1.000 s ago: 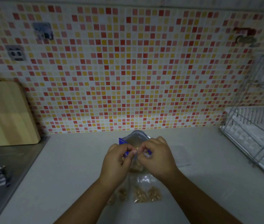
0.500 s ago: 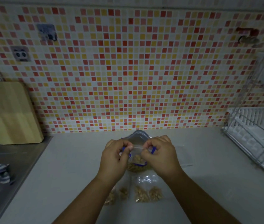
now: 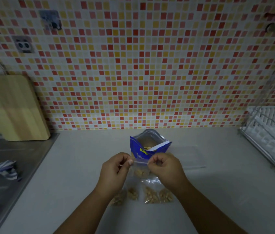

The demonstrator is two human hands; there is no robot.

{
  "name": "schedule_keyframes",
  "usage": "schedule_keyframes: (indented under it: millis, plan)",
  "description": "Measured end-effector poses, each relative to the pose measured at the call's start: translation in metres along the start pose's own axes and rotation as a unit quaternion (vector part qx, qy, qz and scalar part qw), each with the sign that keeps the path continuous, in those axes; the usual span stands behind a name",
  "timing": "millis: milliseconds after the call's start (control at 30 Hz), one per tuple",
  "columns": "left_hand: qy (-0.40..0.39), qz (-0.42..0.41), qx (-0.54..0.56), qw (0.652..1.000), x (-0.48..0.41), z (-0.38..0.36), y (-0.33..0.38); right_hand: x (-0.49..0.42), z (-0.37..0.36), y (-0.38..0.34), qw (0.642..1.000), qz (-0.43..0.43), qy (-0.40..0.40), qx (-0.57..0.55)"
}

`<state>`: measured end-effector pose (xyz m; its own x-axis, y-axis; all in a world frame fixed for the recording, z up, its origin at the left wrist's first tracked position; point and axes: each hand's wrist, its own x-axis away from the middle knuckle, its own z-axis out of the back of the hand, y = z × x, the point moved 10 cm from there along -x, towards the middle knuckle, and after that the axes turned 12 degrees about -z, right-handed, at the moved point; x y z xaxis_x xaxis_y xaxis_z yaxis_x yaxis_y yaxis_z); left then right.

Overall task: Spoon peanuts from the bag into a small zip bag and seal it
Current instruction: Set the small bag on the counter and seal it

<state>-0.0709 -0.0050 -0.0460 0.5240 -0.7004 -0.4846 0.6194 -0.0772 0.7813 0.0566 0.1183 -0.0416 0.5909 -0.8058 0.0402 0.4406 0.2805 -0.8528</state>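
Note:
A blue peanut bag [image 3: 147, 146] stands open on the counter, with a white spoon handle [image 3: 160, 145] sticking out of its mouth. Just in front of it I hold a small clear zip bag [image 3: 140, 171] with peanuts in its bottom. My left hand [image 3: 114, 173] pinches the left end of its zip strip and my right hand [image 3: 166, 169] pinches the right end, the strip stretched flat between them. Several small filled zip bags [image 3: 151, 196] lie on the counter under my wrists.
A wooden cutting board [image 3: 15, 107] leans on the tiled wall at left, above a steel sink area [image 3: 7, 166] holding a striped cloth [image 3: 3, 169]. A white dish rack [image 3: 271, 135] stands at right. A clear flat sheet or bag [image 3: 190, 157] lies right of the peanut bag.
My hands have moved apart along the top of the small zip bag, from pinching together at the middle to holding its two ends. The peanut bag behind is now more visible.

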Motion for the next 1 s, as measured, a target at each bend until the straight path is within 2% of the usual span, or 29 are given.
schedule_keyframes:
  millis: [133,333,400,600,733,900,1000]
  plan:
    - [-0.042,0.096,0.021,0.994,0.026,-0.014,-0.043,-0.002,-0.037,0.039,0.989,-0.104,-0.100,0.010]
    - [-0.064,0.210,-0.027,0.975,0.048,-0.032,-0.100,-0.021,-0.076,0.079,0.975,-0.152,-0.123,0.103]
    - [-0.075,0.205,-0.079,0.973,0.045,-0.036,-0.111,-0.031,-0.087,0.088,0.970,-0.150,-0.107,0.160]
    - [-0.079,0.172,-0.190,0.963,0.035,-0.042,-0.128,-0.041,-0.091,0.098,0.944,-0.103,0.032,0.313]
    - [-0.082,0.152,-0.214,0.961,0.035,-0.046,-0.127,-0.043,-0.087,0.103,0.934,-0.083,0.049,0.343]
    - [-0.078,0.161,-0.217,0.960,0.033,-0.046,-0.129,-0.044,-0.062,0.104,0.905,-0.062,0.100,0.409]
    - [-0.082,0.165,-0.214,0.959,0.033,-0.048,-0.129,-0.043,-0.067,0.114,0.898,-0.062,0.066,0.430]
